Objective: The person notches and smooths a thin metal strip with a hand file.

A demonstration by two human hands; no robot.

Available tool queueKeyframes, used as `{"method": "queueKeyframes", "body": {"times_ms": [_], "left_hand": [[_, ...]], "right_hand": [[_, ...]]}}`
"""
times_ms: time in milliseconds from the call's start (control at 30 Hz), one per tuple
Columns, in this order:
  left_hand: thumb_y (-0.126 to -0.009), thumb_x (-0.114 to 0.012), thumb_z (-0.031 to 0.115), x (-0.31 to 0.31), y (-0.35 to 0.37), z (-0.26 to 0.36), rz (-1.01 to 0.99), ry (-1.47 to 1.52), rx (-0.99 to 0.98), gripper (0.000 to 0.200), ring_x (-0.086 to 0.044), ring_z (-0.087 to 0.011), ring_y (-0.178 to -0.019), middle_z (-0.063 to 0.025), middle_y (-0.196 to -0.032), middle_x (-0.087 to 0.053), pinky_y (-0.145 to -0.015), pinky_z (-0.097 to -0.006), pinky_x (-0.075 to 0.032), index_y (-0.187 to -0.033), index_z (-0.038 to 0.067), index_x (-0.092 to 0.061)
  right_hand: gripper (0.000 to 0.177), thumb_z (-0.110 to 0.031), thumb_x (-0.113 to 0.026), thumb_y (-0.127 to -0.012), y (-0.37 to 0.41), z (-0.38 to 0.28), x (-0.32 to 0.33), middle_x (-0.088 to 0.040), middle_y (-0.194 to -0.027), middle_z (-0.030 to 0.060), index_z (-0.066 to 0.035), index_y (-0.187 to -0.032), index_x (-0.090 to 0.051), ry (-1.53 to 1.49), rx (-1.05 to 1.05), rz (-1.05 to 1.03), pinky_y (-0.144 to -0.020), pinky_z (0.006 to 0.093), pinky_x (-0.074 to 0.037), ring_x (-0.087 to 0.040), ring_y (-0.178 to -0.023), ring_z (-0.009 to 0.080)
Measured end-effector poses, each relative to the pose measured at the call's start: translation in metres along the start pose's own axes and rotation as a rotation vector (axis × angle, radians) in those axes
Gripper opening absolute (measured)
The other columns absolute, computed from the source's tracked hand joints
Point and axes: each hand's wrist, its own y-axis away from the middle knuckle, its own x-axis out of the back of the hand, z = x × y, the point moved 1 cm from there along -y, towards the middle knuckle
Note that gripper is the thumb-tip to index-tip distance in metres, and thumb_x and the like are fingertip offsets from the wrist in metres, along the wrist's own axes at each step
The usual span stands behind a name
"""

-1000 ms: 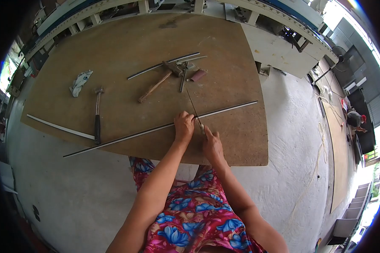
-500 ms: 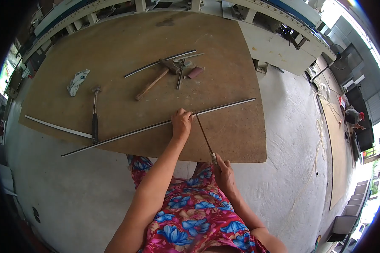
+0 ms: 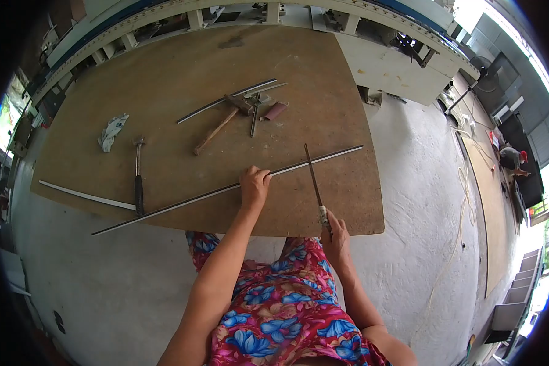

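Note:
A long, thin dark-and-silver metal strip (image 3: 195, 199) lies slantwise over the wooden board, its lower left end jutting past the front edge. My left hand (image 3: 254, 188) is closed on the strip right of its middle, fingers bent over it. In my right hand (image 3: 335, 239), near the front edge, is a long narrow blade (image 3: 314, 180) with a pale wrapped handle (image 3: 324, 215). The blade points away from me and crosses over the strip, to the right of my left hand. Whether it is a saw or a file I cannot tell.
On the board (image 3: 274, 55) lie a black-handled hammer (image 3: 138, 180), a wooden-handled hammer (image 3: 216, 129), a shorter strip (image 3: 216, 105), a maroon piece (image 3: 276, 111), a crumpled rag (image 3: 111, 133) and a pale curved strip (image 3: 85, 195). A large machine frame (image 3: 195, 19) borders the back. Another person (image 3: 513, 158) is at far right.
My right hand and the blade have moved right, away from my left hand. My left hand has shifted slightly left and nearer to me along the strip.

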Motion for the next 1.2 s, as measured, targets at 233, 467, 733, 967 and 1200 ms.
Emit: {"method": "queueKeyframes", "body": {"times_ms": [233, 467, 733, 967, 1200], "left_hand": [[-0.079, -0.072, 0.011, 0.038, 0.021, -0.020, -0.052, -0.035, 0.021, 0.012, -0.057, -0.0301, -0.089, -0.0076, -0.089, -0.058, -0.079, -0.0434, -0.043, -0.090, 0.008, -0.069], [-0.079, -0.072, 0.014, 0.061, 0.029, -0.029, -0.081, -0.142, 0.032, 0.019, -0.056, -0.0296, -0.091, -0.0065, -0.093, -0.058, -0.080, -0.0437, -0.043, -0.097, 0.011, -0.068], [-0.078, -0.073, 0.014, 0.031, 0.008, 0.010, -0.070, -0.111, -0.105, 0.038, -0.055, -0.0297, -0.100, -0.0092, -0.102, -0.059, -0.087, -0.0427, -0.043, -0.114, 0.010, -0.062], [-0.079, -0.071, 0.014, -0.024, -0.010, 0.040, -0.183, -0.076, -0.100, 0.033, -0.055, -0.0281, -0.100, -0.0086, -0.100, -0.057, -0.088, -0.0412, -0.043, -0.112, 0.010, -0.064], [-0.079, -0.072, 0.015, -0.046, -0.014, 0.041, -0.179, -0.078, -0.010, 0.014, -0.056, -0.0259, -0.093, -0.0052, -0.089, -0.058, -0.084, -0.0410, -0.044, -0.093, 0.013, -0.072]], "right_hand": [[0.047, 0.000, -0.051, -0.083, -0.007, 0.015, 0.001, -0.059, -0.095, 0.0248, -0.003, -0.130, -0.053, -0.078, -0.049, -0.040, -0.081, 0.0433, -0.047, -0.057, -0.090, 0.0389], [0.049, -0.001, -0.052, -0.083, -0.004, 0.017, -0.014, -0.059, -0.096, 0.0254, -0.005, -0.132, -0.052, -0.036, 0.010, -0.065, -0.080, 0.0432, -0.047, -0.058, -0.090, 0.0393], [0.048, -0.002, -0.052, -0.083, -0.003, 0.022, -0.020, -0.060, -0.093, 0.0260, -0.005, -0.131, -0.053, -0.068, 0.064, -0.022, -0.079, 0.0444, -0.049, -0.058, -0.089, 0.0400], [0.048, -0.001, -0.051, -0.083, -0.003, 0.018, -0.021, -0.061, -0.092, 0.0264, -0.004, -0.130, -0.054, -0.043, 0.039, -0.041, -0.077, 0.0445, -0.049, -0.059, -0.087, 0.0401], [0.046, 0.000, -0.053, -0.083, -0.003, 0.020, -0.017, -0.061, -0.092, 0.0251, -0.002, -0.129, -0.055, -0.038, 0.033, -0.044, -0.076, 0.0427, -0.048, -0.059, -0.084, 0.0384]]}}
